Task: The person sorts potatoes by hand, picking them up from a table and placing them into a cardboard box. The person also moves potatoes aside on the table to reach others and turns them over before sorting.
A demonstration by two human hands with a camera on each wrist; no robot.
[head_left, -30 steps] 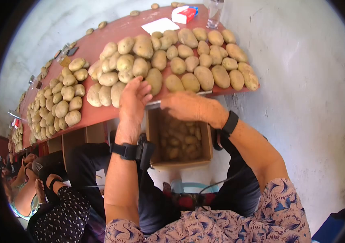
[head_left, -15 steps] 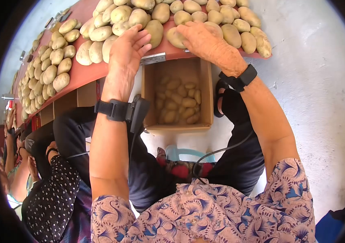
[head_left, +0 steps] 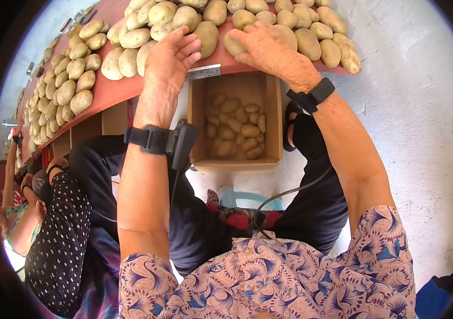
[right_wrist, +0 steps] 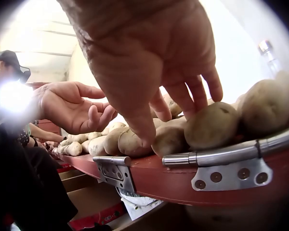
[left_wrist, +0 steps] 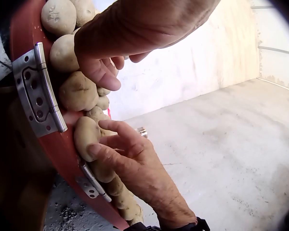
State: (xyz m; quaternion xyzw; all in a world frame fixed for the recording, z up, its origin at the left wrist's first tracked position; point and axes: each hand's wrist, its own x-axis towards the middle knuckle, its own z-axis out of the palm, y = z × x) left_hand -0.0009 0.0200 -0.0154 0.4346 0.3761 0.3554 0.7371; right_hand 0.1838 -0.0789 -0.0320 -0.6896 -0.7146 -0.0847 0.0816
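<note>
At the table edge, my right hand (head_left: 277, 53) holds the right end of a potato (head_left: 234, 47) between thumb and fingers. In the left wrist view this hand (left_wrist: 142, 166) has its thumb and a fingertip against the potato (left_wrist: 85, 136), which lies on the tabletop. My left hand (head_left: 167, 64) is held palm up beside the larger potatoes (head_left: 206, 38), its fingers loosely bent and holding nothing. The right wrist view shows the left hand (right_wrist: 74, 107) beyond the right hand (right_wrist: 156, 67), apart from it.
Rows and heaps of potatoes (head_left: 135, 38) cover much of the red table (head_left: 110, 98). Below its edge, between the knees, stands a cardboard box (head_left: 235, 165) with smaller potatoes. Metal hinges (head_left: 203, 72) sit on the edge. Another person (head_left: 59, 239) sits at the left.
The right hand has moved from above the box's far edge to the potato and its fingers now lie around one end. The left hand has barely moved; the head view has tilted down.
</note>
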